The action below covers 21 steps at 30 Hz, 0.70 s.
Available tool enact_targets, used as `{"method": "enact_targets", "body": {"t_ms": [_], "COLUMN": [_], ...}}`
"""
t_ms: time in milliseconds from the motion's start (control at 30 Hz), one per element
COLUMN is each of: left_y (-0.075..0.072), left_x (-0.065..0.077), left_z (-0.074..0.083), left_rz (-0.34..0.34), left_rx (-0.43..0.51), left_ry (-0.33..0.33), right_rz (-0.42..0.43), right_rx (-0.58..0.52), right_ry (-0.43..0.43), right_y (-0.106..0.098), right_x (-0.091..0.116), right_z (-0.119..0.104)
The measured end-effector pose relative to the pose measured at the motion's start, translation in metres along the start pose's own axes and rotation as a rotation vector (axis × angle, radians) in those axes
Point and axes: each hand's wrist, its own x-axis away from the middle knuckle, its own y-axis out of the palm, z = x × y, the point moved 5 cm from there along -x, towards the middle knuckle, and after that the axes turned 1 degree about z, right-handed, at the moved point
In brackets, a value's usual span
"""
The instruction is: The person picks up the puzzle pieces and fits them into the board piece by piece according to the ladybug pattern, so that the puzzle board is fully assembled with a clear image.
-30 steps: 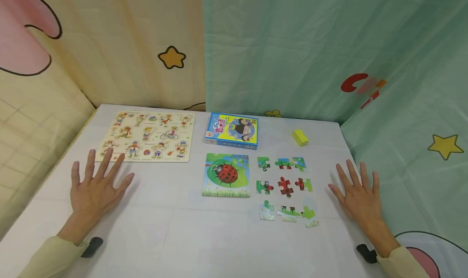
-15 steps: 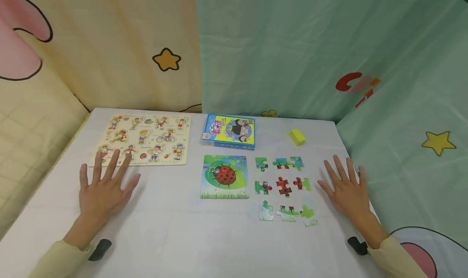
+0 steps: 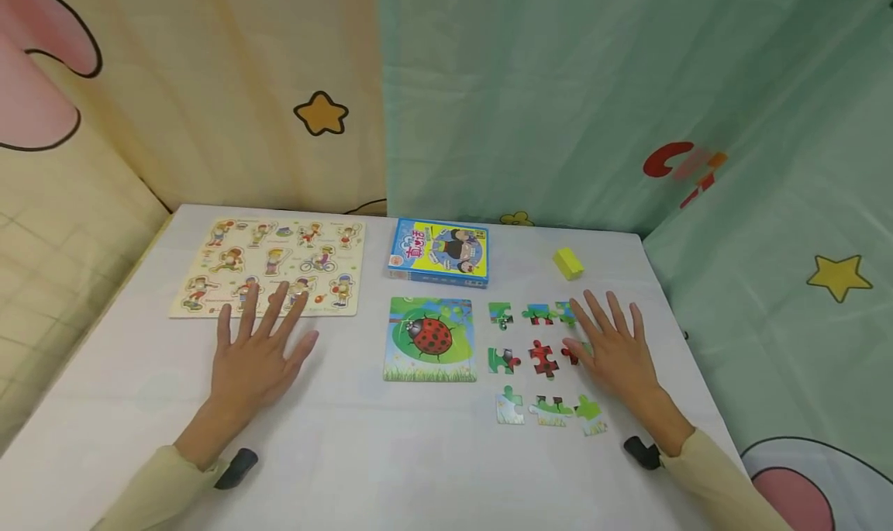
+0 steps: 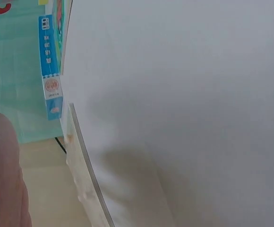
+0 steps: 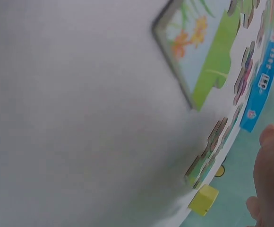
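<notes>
In the head view, the left hand (image 3: pixel 254 367) is spread wide and empty, fingertips over the near edge of the sports-figure puzzle board (image 3: pixel 279 261); contact cannot be told. The right hand (image 3: pixel 619 360), also splayed and empty, partly covers the right column of jigsaw pieces (image 3: pixel 543 358) on the worktop (image 3: pixel 391 453).

Left wrist view: a blue box (image 4: pixel 48 54) stands beyond the puzzle board.

Right wrist view: a yellow block (image 5: pixel 203 199) lies near the jigsaw pieces.
</notes>
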Motion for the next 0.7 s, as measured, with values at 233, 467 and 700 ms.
{"method": "enact_targets", "body": {"t_ms": [233,467,700], "left_y": [0.015,0.032,0.048], "left_x": [-0.007,-0.014,-0.028], "left_z": [0.028,0.057,0.081], "left_rz": [-0.047,-0.195,-0.396], "left_rx": [0.109,0.297,0.602], "left_ry": [0.036,0.062,0.096], "right_rz": [-0.023,-0.080,-0.181], "right_rx": [-0.104,-0.200,-0.382], "right_ry": [-0.063,-0.150,-0.260], "right_y": [0.005,0.011,0.016], "right_x": [-0.018,-0.036,-0.058], "right_z": [-0.020,-0.033,-0.041]}}
